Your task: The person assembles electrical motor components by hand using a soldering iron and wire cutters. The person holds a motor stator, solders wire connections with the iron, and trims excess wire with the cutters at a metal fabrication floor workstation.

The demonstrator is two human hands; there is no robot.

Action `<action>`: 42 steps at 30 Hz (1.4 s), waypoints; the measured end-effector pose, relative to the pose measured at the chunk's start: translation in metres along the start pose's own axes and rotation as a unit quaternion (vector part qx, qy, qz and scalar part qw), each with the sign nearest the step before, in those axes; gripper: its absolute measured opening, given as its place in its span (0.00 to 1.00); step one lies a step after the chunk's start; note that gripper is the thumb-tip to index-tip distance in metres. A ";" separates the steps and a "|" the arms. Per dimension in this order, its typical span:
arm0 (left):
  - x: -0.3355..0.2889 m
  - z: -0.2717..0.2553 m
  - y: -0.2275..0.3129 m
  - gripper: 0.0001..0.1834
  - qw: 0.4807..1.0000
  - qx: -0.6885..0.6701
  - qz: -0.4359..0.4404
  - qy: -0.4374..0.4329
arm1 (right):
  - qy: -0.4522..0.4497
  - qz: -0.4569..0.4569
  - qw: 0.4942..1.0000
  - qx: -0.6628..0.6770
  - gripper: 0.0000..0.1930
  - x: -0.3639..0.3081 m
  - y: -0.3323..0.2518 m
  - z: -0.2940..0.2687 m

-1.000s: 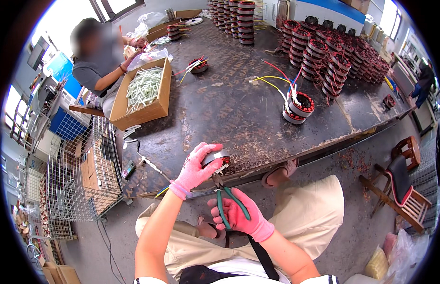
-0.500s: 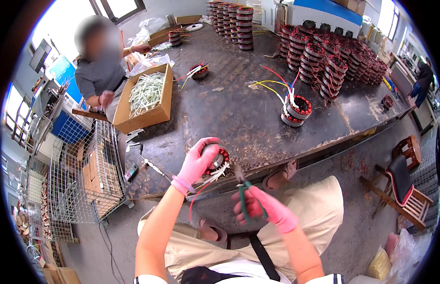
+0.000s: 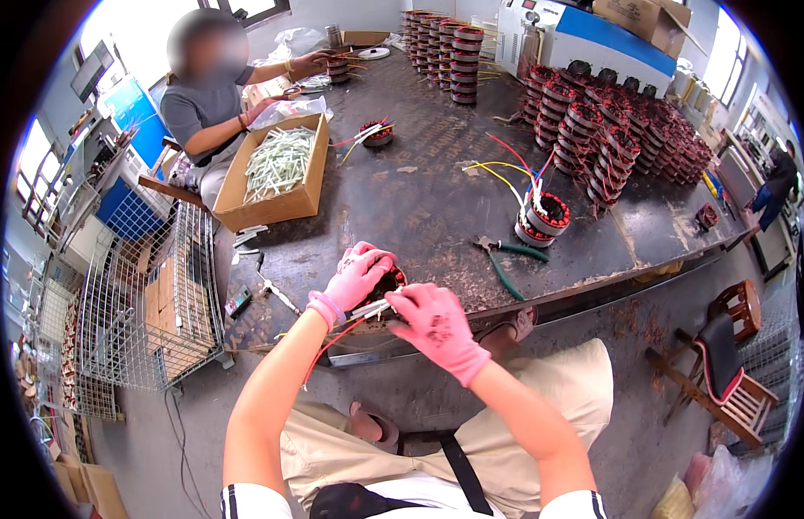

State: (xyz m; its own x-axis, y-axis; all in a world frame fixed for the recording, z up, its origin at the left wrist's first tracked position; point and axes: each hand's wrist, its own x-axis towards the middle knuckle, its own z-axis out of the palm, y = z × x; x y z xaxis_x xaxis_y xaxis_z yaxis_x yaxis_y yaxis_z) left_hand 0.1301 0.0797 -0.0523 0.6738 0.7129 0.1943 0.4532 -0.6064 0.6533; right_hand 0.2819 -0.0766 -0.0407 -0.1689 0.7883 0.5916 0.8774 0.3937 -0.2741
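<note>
At the near table edge, my left hand (image 3: 359,275) in a pink glove is closed around a motor stator (image 3: 390,282) with red windings. White-sleeved wires (image 3: 373,309) come off its near side, and a red lead hangs over the edge. My right hand (image 3: 437,329), also gloved in pink, has its fingertips pinched on these sleeved wires close to the stator. Most of the stator is covered by my hands. Green-handled cutting pliers (image 3: 508,262) lie on the table to the right, by a stack of two stators (image 3: 540,221) with coloured wires.
A cardboard box (image 3: 311,195) of white sleeves stands at left, beside a seated co-worker (image 3: 207,117) reaching to a small stator stack (image 3: 337,71). One stator (image 3: 378,135) lies mid-table. Many stacked stators (image 3: 614,130) fill the back right. A wire cage (image 3: 151,303) borders the left.
My right hand has put the pliers down on the table and moved left to the wires at the stator. The co-worker's arm now reaches farther forward.
</note>
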 end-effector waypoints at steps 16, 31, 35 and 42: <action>-0.015 0.010 0.009 0.13 0.998 0.003 -0.057 0.009 | -0.119 0.129 0.984 -0.012 0.11 -0.002 0.007 -0.011; -0.012 0.011 -0.004 0.15 0.998 0.030 -0.041 -0.033 | -0.185 0.011 0.982 0.024 0.14 -0.020 -0.016 -0.018; -0.012 0.001 -0.010 0.16 0.992 0.098 0.009 -0.077 | -0.311 0.087 0.943 -0.081 0.22 -0.010 -0.023 -0.033; 0.002 -0.015 -0.010 0.20 0.975 0.037 -0.023 -0.217 | -0.102 0.011 0.994 0.039 0.15 0.016 -0.010 0.012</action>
State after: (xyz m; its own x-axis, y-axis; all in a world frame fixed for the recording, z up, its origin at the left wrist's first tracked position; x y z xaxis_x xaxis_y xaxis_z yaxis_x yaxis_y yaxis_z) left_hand 0.1180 0.0923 -0.0479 0.8275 0.5344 -0.1724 0.5195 -0.6121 0.5962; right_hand 0.2649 -0.0625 -0.0381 -0.2453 0.8731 0.4214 0.8454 0.4054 -0.3479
